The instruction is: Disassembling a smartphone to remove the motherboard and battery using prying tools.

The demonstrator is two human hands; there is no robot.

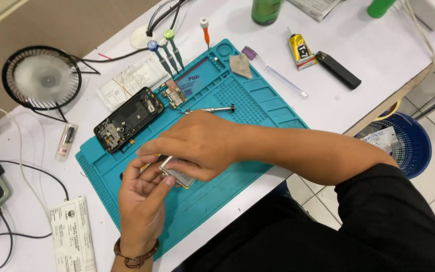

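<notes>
Just phone part (177, 174) (silvery) between fingers (149, 174)

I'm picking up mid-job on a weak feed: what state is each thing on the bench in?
Flat metal part: held over the mat by left hand and right hand.
Phone frame: opened, internals exposed, lying on teal mat.
Small circuit board: removed, lying beside the frame.
Glue tube: capped, lying flat.
Desk fan: blades blurred; cannot tell.

Fan: small black desk fan (42, 78) at ten o'clock.
Screwdrivers: three (163, 53) at twelve.
Glue: yellow tube (300, 51) at one.
Basket: blue bin (413, 143) at three.
</notes>
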